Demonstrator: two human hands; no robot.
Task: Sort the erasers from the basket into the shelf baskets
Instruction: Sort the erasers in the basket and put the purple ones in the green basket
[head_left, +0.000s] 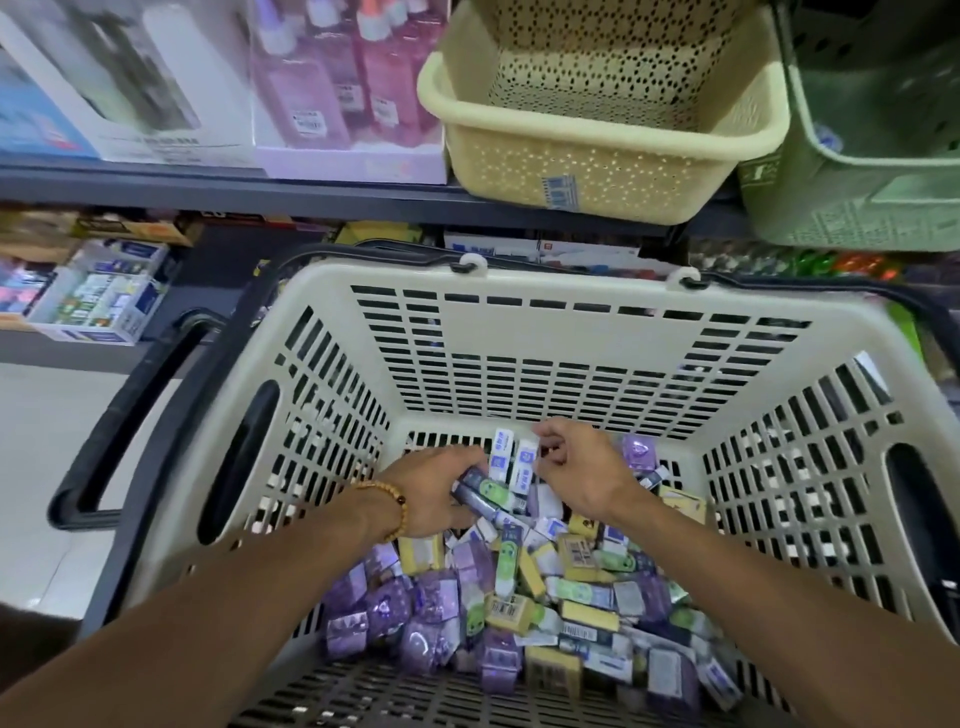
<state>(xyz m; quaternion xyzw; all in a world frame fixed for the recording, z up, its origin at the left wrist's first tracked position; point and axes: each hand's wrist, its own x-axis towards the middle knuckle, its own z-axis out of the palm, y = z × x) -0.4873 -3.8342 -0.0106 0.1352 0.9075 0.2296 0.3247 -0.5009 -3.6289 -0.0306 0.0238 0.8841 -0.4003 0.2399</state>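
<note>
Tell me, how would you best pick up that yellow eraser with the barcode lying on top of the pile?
Come from above and pinch the yellow barcode eraser across its two long sides. It lies flat on top of the pile in the shopping basket, its broad face up, with neighbours crowding its ends.

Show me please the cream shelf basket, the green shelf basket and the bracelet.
cream shelf basket (597, 179): head view, front wall.
green shelf basket (852, 208): head view, front wall.
bracelet (397, 506): head view, beads on the left wrist.
</note>
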